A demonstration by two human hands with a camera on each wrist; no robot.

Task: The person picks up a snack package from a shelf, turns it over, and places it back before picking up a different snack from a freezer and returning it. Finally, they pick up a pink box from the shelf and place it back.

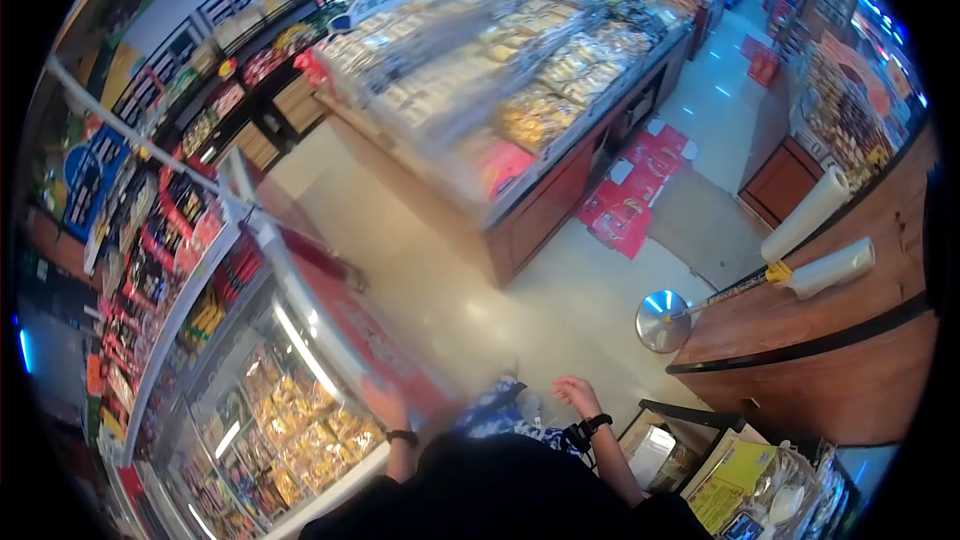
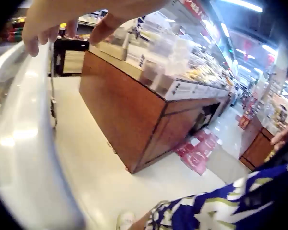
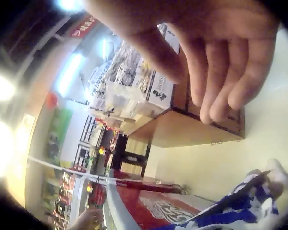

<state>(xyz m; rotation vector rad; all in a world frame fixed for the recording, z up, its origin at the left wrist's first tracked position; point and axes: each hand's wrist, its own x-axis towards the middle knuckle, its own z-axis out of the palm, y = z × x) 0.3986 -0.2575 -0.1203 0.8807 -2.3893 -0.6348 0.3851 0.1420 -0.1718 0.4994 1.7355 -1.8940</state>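
The left hand (image 1: 385, 405) is beside the white edge of the glass-topped display case (image 1: 300, 320); its fingers (image 2: 33, 43) hang above that edge in the left wrist view, holding nothing visible. Out over the floor, the right hand (image 1: 578, 395) is loosely bent and empty, its fingers (image 3: 216, 81) hanging relaxed in the right wrist view. Both wrists wear dark bands. Packaged goods (image 1: 290, 410) lie inside the case. Between the hands, blue-and-white patterned clothing (image 1: 490, 410) shows below the dark top.
A wooden display counter (image 1: 520, 240) with packaged goods stands ahead. Red printed sheets (image 1: 630, 200) lie on the aisle floor. At right are a wooden counter (image 1: 820, 340) with plastic bag rolls (image 1: 835, 270), a round metal disc (image 1: 663, 320) and a box of goods (image 1: 735, 480).
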